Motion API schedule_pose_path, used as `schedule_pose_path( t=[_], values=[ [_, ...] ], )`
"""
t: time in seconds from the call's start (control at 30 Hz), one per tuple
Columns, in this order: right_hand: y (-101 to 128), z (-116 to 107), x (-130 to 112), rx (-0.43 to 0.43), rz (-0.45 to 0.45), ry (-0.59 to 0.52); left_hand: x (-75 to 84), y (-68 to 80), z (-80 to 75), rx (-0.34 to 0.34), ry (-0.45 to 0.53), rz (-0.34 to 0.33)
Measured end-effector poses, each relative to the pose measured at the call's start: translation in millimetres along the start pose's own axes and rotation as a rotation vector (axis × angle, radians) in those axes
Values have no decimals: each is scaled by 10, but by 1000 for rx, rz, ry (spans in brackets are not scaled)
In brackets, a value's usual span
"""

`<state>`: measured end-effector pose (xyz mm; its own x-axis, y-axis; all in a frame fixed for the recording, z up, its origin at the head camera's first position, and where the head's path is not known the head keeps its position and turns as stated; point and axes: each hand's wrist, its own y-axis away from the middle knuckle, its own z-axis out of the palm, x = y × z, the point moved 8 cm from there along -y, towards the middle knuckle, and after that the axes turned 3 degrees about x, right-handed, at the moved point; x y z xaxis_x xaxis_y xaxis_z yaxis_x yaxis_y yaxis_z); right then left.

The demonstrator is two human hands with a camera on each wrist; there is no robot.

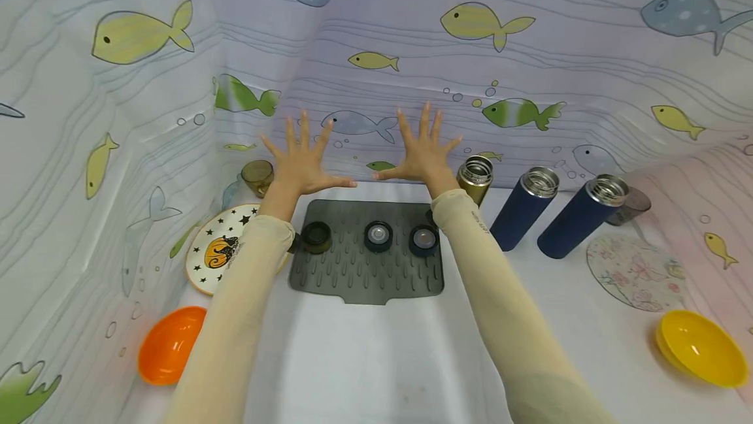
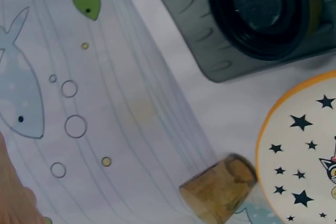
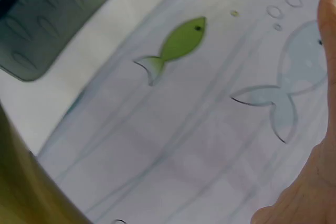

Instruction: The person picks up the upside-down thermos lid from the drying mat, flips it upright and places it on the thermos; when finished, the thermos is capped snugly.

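Note:
Both hands are raised with fingers spread wide, holding nothing. The left hand (image 1: 300,166) is above the far left of a grey drying mat (image 1: 365,280). The right hand (image 1: 425,156) is up beside the lidless gold flask (image 1: 475,176), without visible contact. On the mat sit a dark olive lid (image 1: 316,237) at left, a dark blue lid (image 1: 378,236) in the middle and another blue lid (image 1: 423,240) at right. Two lidless navy flasks (image 1: 525,208) stand to the right. At the frame edges, the left wrist view shows part of a hand (image 2: 16,198) and the right wrist view a thumb (image 3: 315,182).
On the left are a brown cup (image 1: 257,178), a star-patterned plate (image 1: 206,247) partly behind the sleeve, and an orange bowl (image 1: 170,345). On the right are another brown cup (image 1: 629,207), a floral round plate (image 1: 635,272) and a yellow bowl (image 1: 700,349). Fish-printed cloth hangs behind.

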<state>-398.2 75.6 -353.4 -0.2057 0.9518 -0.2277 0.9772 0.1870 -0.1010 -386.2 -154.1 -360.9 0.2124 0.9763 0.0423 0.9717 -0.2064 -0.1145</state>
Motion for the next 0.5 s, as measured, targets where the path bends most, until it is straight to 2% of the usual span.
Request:
schedule_pose_path(
  t=[0.33, 0.5],
  values=[
    [32, 52, 57, -18, 2, 5, 53, 24, 36, -9, 3, 13],
    [52, 65, 69, -5, 19, -42, 35, 25, 58, -4, 31, 16]
  ],
)
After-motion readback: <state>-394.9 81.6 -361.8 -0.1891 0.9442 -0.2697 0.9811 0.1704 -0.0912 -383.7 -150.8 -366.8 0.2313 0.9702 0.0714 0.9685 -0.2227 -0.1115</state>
